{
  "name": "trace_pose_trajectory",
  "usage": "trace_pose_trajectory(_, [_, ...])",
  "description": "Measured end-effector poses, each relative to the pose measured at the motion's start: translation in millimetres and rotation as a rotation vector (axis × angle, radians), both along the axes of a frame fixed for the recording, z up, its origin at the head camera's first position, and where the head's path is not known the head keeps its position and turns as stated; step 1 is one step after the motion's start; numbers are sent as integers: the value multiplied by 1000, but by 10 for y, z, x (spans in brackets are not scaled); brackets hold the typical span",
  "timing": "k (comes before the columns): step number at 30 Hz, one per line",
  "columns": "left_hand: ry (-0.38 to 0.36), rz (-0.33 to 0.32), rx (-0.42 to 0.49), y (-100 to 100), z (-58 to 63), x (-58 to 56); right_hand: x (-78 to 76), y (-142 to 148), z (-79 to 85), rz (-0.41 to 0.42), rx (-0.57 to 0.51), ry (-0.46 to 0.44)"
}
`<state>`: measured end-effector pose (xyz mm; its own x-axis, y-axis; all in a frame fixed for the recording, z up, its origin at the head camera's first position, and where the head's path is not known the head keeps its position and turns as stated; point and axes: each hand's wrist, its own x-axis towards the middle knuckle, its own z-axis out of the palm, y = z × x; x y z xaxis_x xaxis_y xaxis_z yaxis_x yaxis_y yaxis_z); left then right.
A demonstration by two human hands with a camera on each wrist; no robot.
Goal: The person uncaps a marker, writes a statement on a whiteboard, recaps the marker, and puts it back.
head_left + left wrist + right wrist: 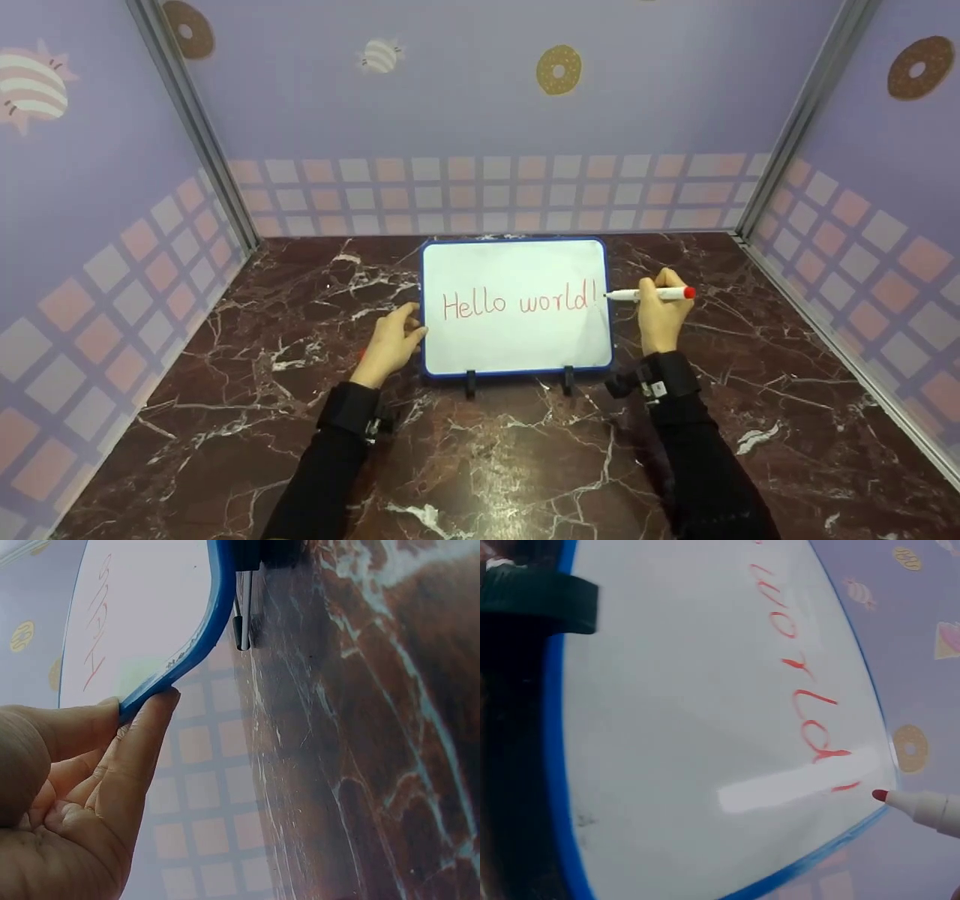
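A whiteboard (517, 341) with a blue rim stands propped up, bearing "Hello world" and an upright stroke after it in red handwriting. At its left side, my left hand (388, 341) pinches the blue rim (199, 652) between thumb and fingers, as the left wrist view shows. My right hand (661, 322) grips a white marker (626, 295) with a red end, held level and pointing left. Its red tip (880, 795) is close to the board's right rim, just beyond the last stroke. In the right wrist view the hand itself is almost wholly out of frame.
Two black stand feet (470, 383) hold the board's lower edge on the dark red marbled table (487, 465). Purple patterned panels (465, 112) enclose the back and both sides. Something small and red (363, 354) shows beside my left wrist.
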<state>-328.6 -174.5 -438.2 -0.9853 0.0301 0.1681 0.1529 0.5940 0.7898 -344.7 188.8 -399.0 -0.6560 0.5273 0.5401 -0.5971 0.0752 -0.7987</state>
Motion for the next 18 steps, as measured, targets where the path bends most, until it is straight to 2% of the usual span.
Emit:
trace_pose_trajectory(4, [37, -19, -57, -78, 60, 7, 9, 47, 56, 21, -56, 15])
trace_pose_trajectory(8, [97, -14, -161, -265, 218, 73, -49, 96, 53, 50, -106, 23])
trace_pose_trajectory(10, [60, 6, -266, -375, 312, 132, -79, 111, 49, 61, -127, 20])
trace_pose_trajectory(14, [-100, 90, -533, -508, 433, 239, -90, 105, 76, 67, -156, 23])
trace_pose_trajectory(16, [-167, 145, -630, -516, 435, 257, -77, 95, 97, 70, -166, 30])
trace_pose_trajectory(18, [-205, 200, -682, -501, 396, 250, -59, 82, 113, 72, -173, 32])
